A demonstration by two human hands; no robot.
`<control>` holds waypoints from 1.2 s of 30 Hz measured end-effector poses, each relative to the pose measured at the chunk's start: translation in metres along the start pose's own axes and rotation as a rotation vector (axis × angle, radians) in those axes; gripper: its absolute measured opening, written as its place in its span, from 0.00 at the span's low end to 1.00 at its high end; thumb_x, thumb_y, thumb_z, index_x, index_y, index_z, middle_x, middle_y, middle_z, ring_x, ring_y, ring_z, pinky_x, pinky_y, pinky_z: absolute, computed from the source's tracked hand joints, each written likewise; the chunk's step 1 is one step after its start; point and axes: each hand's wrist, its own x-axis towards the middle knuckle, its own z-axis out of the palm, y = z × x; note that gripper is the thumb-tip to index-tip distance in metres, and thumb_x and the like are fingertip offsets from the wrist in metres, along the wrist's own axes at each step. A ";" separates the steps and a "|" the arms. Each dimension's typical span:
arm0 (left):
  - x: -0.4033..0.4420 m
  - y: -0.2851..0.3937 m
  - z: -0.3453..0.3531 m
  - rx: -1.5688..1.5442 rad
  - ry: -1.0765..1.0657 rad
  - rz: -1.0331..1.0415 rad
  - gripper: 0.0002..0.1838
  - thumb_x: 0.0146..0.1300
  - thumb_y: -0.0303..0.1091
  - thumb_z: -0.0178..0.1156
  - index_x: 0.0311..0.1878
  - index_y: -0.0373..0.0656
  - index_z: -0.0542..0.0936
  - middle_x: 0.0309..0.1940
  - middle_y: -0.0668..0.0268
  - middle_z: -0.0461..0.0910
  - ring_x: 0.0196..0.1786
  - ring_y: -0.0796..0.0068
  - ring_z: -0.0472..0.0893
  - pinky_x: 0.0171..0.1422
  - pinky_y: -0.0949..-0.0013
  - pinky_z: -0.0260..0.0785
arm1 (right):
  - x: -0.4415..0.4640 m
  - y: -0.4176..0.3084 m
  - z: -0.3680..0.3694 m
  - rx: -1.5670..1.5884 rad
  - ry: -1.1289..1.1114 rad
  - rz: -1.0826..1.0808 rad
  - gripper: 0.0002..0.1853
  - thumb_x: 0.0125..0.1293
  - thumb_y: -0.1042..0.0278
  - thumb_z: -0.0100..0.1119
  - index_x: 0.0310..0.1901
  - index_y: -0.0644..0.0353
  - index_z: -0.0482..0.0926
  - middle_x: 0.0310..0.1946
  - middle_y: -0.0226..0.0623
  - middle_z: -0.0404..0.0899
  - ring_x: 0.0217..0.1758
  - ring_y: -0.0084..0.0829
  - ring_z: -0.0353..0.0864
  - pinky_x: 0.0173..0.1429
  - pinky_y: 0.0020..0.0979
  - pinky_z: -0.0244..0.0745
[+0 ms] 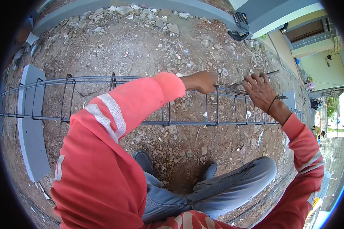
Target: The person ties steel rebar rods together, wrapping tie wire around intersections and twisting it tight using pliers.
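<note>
A long rebar cage [179, 123] of straight bars and square stirrups crosses the view, raised above the ground. My left hand [205, 82] is closed at the cage's far bar, next to a stirrup corner. What its fingers hold, if anything, is hidden. To its right, my right hand [259, 91] wraps round a pair of dark metal pincers [272, 72]. The two handles stick out past the hand, spread apart, and the jaws point left toward the far bar near my left hand. Whether the jaws touch the bar or a wire cannot be made out.
A grey block [33, 152] stands under the cage's left end, and another grey support [289, 100] under the right. Rubble [168, 26] lies along a low wall. A dark bag [240, 24] rests at the wall's corner. My shoes [143, 161] are close to the cage.
</note>
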 end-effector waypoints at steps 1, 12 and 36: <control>-0.005 0.005 0.001 -0.003 0.046 -0.033 0.16 0.60 0.42 0.62 0.38 0.36 0.85 0.32 0.48 0.83 0.38 0.47 0.84 0.42 0.50 0.74 | 0.003 0.001 0.001 0.001 -0.006 -0.004 0.14 0.68 0.67 0.48 0.53 0.58 0.74 0.56 0.40 0.72 0.65 0.40 0.69 0.72 0.53 0.58; -0.024 0.024 -0.007 -0.053 0.099 -0.183 0.15 0.58 0.37 0.58 0.34 0.30 0.83 0.35 0.43 0.83 0.42 0.42 0.83 0.48 0.47 0.75 | 0.024 0.001 0.006 0.028 0.040 -0.023 0.13 0.67 0.69 0.48 0.52 0.59 0.73 0.58 0.40 0.71 0.64 0.40 0.69 0.71 0.50 0.60; -0.033 0.032 -0.012 -0.097 0.149 -0.167 0.15 0.59 0.37 0.57 0.41 0.32 0.78 0.34 0.42 0.81 0.41 0.39 0.82 0.46 0.43 0.73 | 0.066 0.026 -0.079 0.932 -0.819 0.109 0.26 0.51 0.66 0.72 0.47 0.68 0.70 0.23 0.48 0.82 0.26 0.41 0.86 0.36 0.41 0.81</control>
